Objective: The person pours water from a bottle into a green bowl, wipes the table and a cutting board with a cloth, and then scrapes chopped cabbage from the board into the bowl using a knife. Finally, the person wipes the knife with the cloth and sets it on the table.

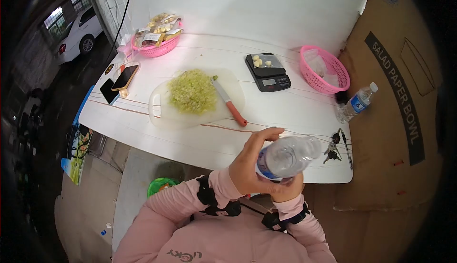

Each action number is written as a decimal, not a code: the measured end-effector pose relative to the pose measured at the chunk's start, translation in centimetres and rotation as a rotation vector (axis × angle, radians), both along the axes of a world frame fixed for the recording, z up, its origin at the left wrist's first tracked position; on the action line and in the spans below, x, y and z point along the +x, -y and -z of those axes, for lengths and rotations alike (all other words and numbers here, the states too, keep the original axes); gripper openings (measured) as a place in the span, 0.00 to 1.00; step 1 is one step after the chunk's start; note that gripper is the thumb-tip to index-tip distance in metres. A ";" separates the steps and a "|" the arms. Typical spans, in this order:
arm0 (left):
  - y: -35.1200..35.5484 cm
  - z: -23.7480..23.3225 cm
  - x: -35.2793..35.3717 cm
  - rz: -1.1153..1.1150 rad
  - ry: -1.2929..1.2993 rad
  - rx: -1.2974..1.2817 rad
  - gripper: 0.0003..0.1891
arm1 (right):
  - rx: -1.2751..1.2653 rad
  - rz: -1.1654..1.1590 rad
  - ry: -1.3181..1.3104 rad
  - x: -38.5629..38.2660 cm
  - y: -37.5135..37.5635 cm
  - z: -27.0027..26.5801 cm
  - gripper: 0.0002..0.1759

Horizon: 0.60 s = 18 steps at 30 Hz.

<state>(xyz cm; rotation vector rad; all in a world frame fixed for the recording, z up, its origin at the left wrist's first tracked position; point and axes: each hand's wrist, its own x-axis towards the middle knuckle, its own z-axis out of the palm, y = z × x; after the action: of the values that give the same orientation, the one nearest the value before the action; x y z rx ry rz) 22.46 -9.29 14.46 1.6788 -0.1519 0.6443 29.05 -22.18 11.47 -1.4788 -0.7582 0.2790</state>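
Note:
A clear plastic water bottle (290, 156) with a blue label is tilted in front of my chest, over the table's near edge. My left hand (247, 165) is wrapped around its labelled side, thumb and fingers curved about it. Low against the bottle is my right hand (289, 190), closed on it, with its fingers mostly hidden. Beyond them on the table, a white cutting board (233, 84) carries a heap of chopped pale-green vegetable (193, 91). A knife (231, 103) with an orange-red handle lies on the board, its handle toward me.
A black scale (276, 83) bears a bag of garlic cloves (262, 62). Pink baskets stand at the back left (159, 49) and right (323, 79). Another bottle (357, 103), keys (332, 154) and a pen are at right. Two phones (125, 77) lie left; cardboard (381, 168) borders the right side.

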 end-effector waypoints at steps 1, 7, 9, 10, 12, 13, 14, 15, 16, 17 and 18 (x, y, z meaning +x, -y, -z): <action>0.0 -0.2 -0.1 0.033 0.058 -0.007 0.47 | 0.028 0.004 0.014 -0.3 0.5 -0.8 0.36; -2.4 2.5 1.3 -0.221 0.072 -0.039 0.22 | 0.022 0.174 0.132 -0.2 2.5 -2.9 0.38; -2.8 3.9 2.3 -0.349 0.097 -0.081 0.15 | 0.014 0.187 0.150 0.1 3.2 -3.6 0.38; -2.8 3.8 2.3 -0.348 0.104 -0.085 0.15 | 0.008 0.200 0.159 0.3 3.6 -3.9 0.38; -2.9 3.6 2.1 -0.398 0.112 0.012 0.16 | -0.045 0.232 0.280 0.6 4.3 -4.7 0.39; -3.2 3.2 1.7 -0.410 0.116 0.012 0.16 | -0.041 0.203 0.242 0.4 4.3 -5.6 0.40; -3.8 2.6 1.1 -0.449 0.152 0.076 0.16 | -0.035 0.169 0.204 0.4 4.2 -6.2 0.42; -4.5 2.1 0.4 -0.491 0.187 0.144 0.16 | -0.103 0.092 0.340 1.0 4.9 -6.0 0.48; -6.0 2.2 -0.3 -0.585 0.225 0.282 0.16 | -0.090 0.074 0.346 0.8 4.8 -6.0 0.48; -7.5 2.4 -1.2 -0.683 0.210 0.367 0.15 | -0.058 0.066 0.319 0.7 4.5 -6.3 0.49; -9.2 2.6 -2.3 -0.784 0.195 0.451 0.15 | -0.025 0.056 0.292 0.6 4.3 -6.7 0.51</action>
<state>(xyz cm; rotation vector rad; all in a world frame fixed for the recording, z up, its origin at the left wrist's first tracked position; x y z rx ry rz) 20.20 -0.13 11.84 2.1062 0.2617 1.4435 29.66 -26.46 18.20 -1.5815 -0.9461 0.0293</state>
